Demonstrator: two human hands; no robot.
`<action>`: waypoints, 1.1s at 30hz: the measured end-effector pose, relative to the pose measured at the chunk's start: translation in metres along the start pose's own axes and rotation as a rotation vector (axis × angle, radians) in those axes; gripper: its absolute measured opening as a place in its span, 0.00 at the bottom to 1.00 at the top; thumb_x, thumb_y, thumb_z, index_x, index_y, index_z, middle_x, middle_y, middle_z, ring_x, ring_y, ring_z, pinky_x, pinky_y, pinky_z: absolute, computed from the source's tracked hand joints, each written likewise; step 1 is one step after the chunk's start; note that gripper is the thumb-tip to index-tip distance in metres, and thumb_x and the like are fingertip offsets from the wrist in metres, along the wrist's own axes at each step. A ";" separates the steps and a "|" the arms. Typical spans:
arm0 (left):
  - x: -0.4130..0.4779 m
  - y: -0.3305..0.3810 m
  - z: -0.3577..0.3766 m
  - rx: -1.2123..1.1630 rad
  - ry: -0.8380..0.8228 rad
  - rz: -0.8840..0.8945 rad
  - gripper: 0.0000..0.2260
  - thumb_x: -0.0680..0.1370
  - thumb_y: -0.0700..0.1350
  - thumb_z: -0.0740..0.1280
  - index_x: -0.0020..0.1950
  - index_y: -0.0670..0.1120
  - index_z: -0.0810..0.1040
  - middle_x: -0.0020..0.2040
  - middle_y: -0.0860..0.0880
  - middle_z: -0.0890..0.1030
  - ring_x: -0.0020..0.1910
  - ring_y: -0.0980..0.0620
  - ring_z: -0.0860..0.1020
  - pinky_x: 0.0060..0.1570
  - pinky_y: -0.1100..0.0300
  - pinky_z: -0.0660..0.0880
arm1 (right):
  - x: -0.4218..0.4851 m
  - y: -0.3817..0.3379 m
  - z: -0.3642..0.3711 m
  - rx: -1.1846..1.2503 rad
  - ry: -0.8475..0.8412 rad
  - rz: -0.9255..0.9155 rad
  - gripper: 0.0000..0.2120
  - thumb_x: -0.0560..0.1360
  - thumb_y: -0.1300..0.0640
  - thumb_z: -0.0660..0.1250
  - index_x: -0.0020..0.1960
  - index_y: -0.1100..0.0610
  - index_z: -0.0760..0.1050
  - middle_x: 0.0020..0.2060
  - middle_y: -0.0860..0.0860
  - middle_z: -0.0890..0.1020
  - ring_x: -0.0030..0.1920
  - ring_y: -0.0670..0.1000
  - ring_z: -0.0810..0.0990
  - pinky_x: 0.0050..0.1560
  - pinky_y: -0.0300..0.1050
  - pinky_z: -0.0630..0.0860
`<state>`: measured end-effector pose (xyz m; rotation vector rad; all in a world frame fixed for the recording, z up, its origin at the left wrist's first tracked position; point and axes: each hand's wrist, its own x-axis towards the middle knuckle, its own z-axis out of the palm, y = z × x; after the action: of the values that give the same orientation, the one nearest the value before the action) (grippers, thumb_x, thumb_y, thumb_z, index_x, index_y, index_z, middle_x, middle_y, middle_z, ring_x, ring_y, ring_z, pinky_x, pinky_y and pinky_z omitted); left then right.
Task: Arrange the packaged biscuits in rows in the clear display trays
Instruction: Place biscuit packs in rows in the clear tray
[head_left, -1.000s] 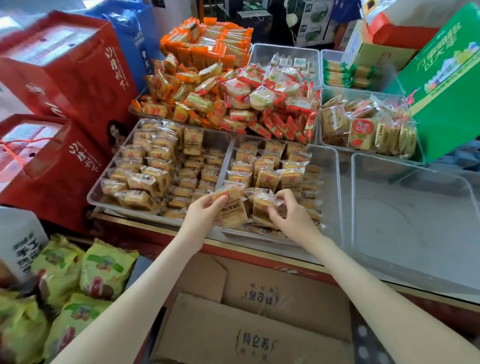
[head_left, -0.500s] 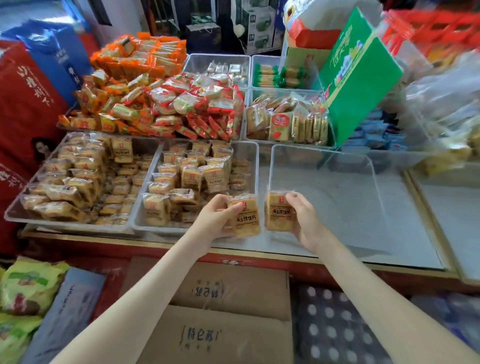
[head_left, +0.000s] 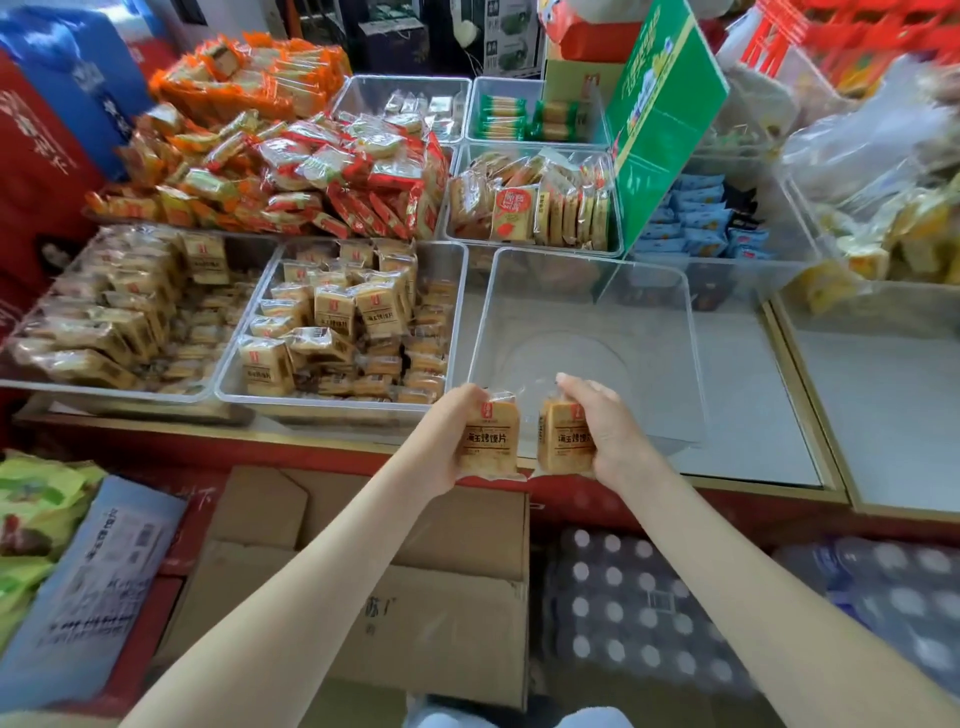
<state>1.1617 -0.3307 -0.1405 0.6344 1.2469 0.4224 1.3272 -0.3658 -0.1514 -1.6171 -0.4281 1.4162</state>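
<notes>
Crinkly clear wrap bunches under curled fingers (head_left: 581, 387): the left hand (head_left: 447, 441) grips the left packet (head_left: 488, 441) and the right hand (head_left: 608, 431) grips the right packet (head_left: 563, 441), side by side at the near edge of the empty tray (head_left: 587, 255). A second ago both hands were picking in the full tray (head_left: 322, 408) just left of it, so the biscuits have crossed over and a first row can likely start here. The packets are flat, squarish, tan and glossy. The empty tray is hard see-through plastic with rounded corners, standing on the smooth grey desk (head_left: 753, 405). Below its near edge sits a brown cardboard box (head_left: 415, 597).
</notes>
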 end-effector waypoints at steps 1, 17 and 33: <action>-0.003 0.000 -0.001 0.017 0.020 0.013 0.10 0.80 0.48 0.59 0.58 0.45 0.72 0.51 0.40 0.79 0.48 0.41 0.79 0.48 0.45 0.80 | -0.003 0.001 0.002 -0.012 0.022 -0.018 0.10 0.77 0.50 0.66 0.43 0.55 0.71 0.34 0.52 0.77 0.37 0.54 0.77 0.47 0.58 0.79; -0.047 0.007 -0.068 -0.078 -0.012 0.073 0.15 0.82 0.53 0.60 0.55 0.41 0.75 0.50 0.43 0.81 0.47 0.48 0.80 0.42 0.54 0.78 | -0.048 -0.004 0.050 0.142 -0.331 0.114 0.08 0.74 0.52 0.64 0.45 0.57 0.74 0.39 0.54 0.79 0.42 0.55 0.79 0.56 0.58 0.75; -0.059 0.025 -0.121 -0.146 -0.363 0.217 0.14 0.79 0.42 0.64 0.65 0.48 0.72 0.64 0.38 0.77 0.56 0.38 0.81 0.49 0.43 0.81 | -0.065 -0.011 0.073 0.080 -0.155 -0.109 0.13 0.78 0.51 0.66 0.58 0.58 0.74 0.47 0.56 0.83 0.41 0.52 0.83 0.32 0.48 0.80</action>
<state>1.0308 -0.3226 -0.1031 0.6883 0.7981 0.5459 1.2454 -0.3795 -0.0982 -1.4047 -0.5345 1.4632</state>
